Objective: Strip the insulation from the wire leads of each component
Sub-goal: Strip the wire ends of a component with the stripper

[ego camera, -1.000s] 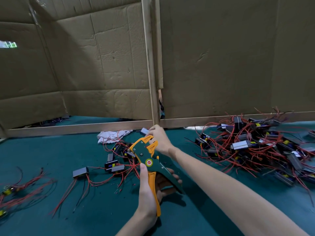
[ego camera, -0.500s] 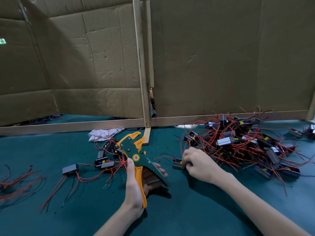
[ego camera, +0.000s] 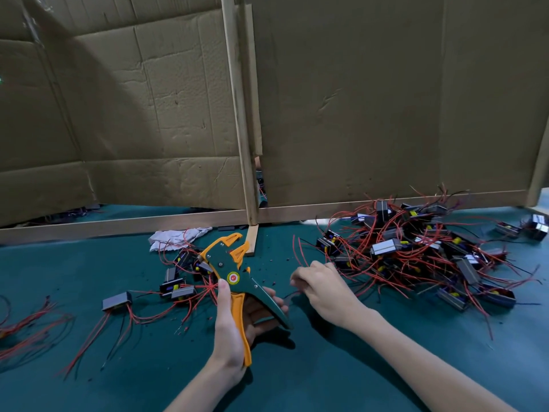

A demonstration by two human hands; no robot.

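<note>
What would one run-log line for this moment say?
left hand: grips wire stripper | right hand: pinches red wire leads beside component pile | stripper jaws: empty

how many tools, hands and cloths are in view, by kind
wire stripper: 1, gripped by the left hand
hands: 2, left hand and right hand, which pinches red wire leads
white cloth: 1
total: 4
The components in the pile are too tangled to count.
</note>
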